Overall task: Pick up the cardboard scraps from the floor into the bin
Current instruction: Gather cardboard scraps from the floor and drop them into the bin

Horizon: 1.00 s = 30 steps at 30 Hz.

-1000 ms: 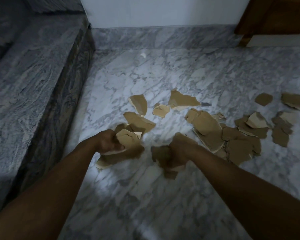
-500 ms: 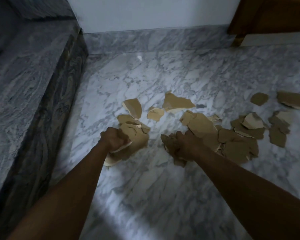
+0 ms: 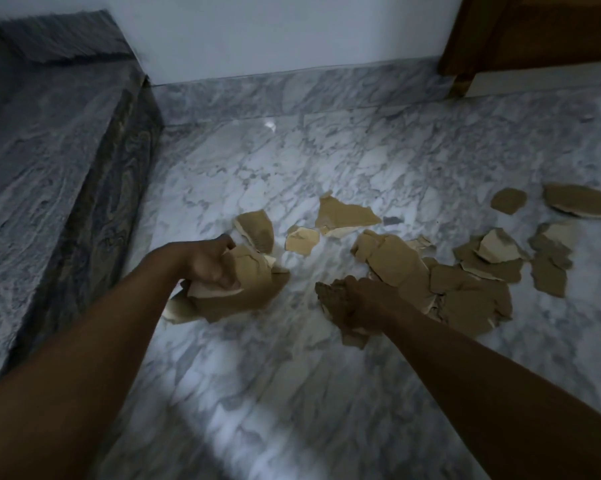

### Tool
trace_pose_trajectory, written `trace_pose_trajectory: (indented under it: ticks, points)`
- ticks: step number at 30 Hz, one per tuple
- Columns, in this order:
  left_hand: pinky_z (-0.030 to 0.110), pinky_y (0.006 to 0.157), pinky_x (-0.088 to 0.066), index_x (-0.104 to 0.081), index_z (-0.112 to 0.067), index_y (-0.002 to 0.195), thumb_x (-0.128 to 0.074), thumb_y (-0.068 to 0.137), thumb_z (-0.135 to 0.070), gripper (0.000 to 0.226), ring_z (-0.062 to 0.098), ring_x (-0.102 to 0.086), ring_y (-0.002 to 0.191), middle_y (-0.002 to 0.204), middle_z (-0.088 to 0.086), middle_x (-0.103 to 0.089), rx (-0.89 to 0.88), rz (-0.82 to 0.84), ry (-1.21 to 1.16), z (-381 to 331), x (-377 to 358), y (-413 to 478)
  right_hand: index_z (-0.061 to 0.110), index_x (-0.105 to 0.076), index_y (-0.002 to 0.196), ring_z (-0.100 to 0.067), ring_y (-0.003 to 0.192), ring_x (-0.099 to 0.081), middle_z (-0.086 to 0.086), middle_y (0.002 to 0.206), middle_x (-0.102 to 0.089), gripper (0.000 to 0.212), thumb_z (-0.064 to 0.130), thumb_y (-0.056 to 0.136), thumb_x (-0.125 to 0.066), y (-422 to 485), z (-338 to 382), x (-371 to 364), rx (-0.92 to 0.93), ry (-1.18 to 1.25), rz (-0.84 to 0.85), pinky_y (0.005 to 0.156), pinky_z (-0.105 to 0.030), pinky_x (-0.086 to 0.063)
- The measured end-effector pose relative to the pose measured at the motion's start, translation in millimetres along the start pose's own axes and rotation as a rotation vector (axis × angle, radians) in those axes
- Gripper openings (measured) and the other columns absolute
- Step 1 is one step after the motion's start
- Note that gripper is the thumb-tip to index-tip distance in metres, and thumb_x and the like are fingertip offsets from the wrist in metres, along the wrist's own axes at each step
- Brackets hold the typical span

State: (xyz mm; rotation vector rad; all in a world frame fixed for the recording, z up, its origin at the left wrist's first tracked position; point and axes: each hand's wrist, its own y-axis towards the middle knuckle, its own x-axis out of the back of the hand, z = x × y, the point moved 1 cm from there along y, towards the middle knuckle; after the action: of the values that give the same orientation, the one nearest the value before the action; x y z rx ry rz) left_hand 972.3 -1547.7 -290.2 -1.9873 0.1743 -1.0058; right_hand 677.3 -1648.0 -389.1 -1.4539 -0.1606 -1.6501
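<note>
Torn brown cardboard scraps lie scattered over the white marble floor [image 3: 292, 393]. My left hand [image 3: 210, 263] grips a bunch of scraps [image 3: 254, 287] just above the floor. My right hand [image 3: 356, 299] holds a second bunch of scraps [image 3: 330, 296], partly hidden under the fingers, at the edge of the big pile [image 3: 465, 292]. Loose pieces lie beyond the hands: one [image 3: 257, 228], a small one [image 3: 302, 240] and a pointed one [image 3: 344, 214]. More scraps [image 3: 583, 202] lie at the far right. No bin is in view.
A raised grey stone step [image 3: 49, 174] runs along the left side. A white wall [image 3: 292, 32] with a marble skirting closes the back. A wooden door frame [image 3: 465, 46] stands at the back right. A small white fleck [image 3: 269, 125] lies near the skirting.
Both hands have slid forward along the floor with their bunches of scraps. The left hand now reaches the loose piece ahead of it; the right hand sits against the big pile.
</note>
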Motion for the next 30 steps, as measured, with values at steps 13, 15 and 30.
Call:
trace_pose_trajectory:
  ticks: [13, 15, 30]
  points:
    - [0.040, 0.085, -0.034, -0.058, -0.028, 0.107, -0.070, 0.066, -0.067, 0.058, 0.025, -0.045, 0.116, 0.120, -0.001, -0.053, -0.081, -0.281, 0.491, -21, -66, 39, 0.016, -0.050, 0.126, -0.032, 0.102, -0.063, -0.011, 0.114, -0.063, 0.037, 0.027, 0.092, -0.060, -3, 9, 1, -0.062, -0.085, -0.102, 0.076, -0.033, -0.039]
    - [0.039, 0.084, -0.037, -0.058, -0.030, 0.108, -0.071, 0.067, -0.065, 0.055, 0.025, -0.052, 0.108, 0.114, 0.001, -0.053, -0.069, -0.285, 0.458, -19, -68, 36, 0.015, -0.048, 0.128, -0.033, 0.102, -0.062, -0.010, 0.114, -0.063, 0.044, 0.038, 0.091, -0.049, -8, 10, -3, -0.046, -0.118, -0.134, 0.076, -0.035, -0.038]
    - [0.028, 0.094, -0.048, -0.056, -0.037, 0.114, -0.078, 0.079, -0.025, 0.043, 0.013, -0.061, 0.106, 0.115, -0.008, -0.065, -0.332, -0.158, -0.205, -60, -75, 21, 0.026, -0.036, 0.149, -0.036, 0.135, -0.043, -0.009, 0.151, -0.040, 0.103, 0.064, 0.060, -0.072, 34, -76, 53, -0.394, 0.336, 0.008, 0.107, -0.050, -0.041]
